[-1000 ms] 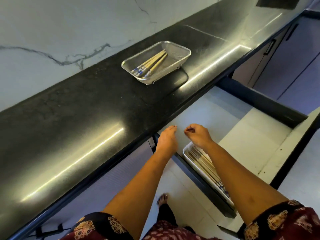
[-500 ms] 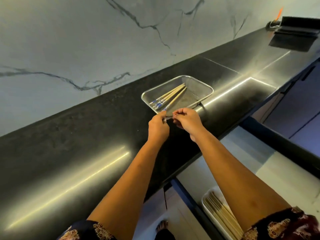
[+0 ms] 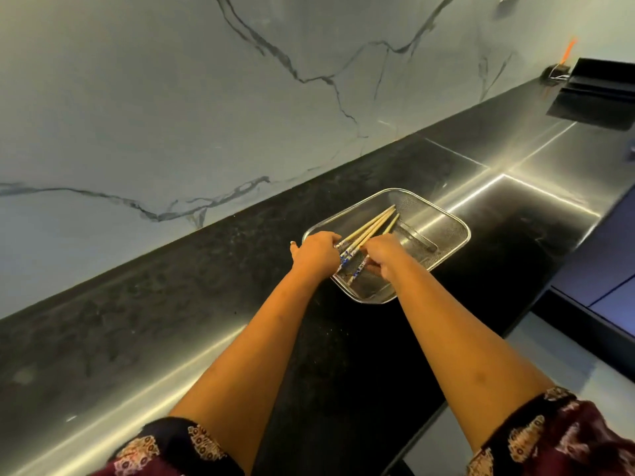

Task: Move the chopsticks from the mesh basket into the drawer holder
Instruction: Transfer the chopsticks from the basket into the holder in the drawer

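The mesh basket (image 3: 458, 231) sits on the black tabletop (image 3: 165, 304), nearer its front edge than the marble wall (image 3: 171, 97). The chopsticks (image 3: 372, 226) lie inside it as a loose bundle, plain tips toward the far right corner of the basket and blue-patterned ends toward the near left. Both hands reach into the basket at those patterned ends. The left hand (image 3: 318, 252) has its fingers curled over the ends, and the right hand (image 3: 381, 257), just beside it, curls down around them too. Patterned sleeves (image 3: 556, 441) show at the bottom.
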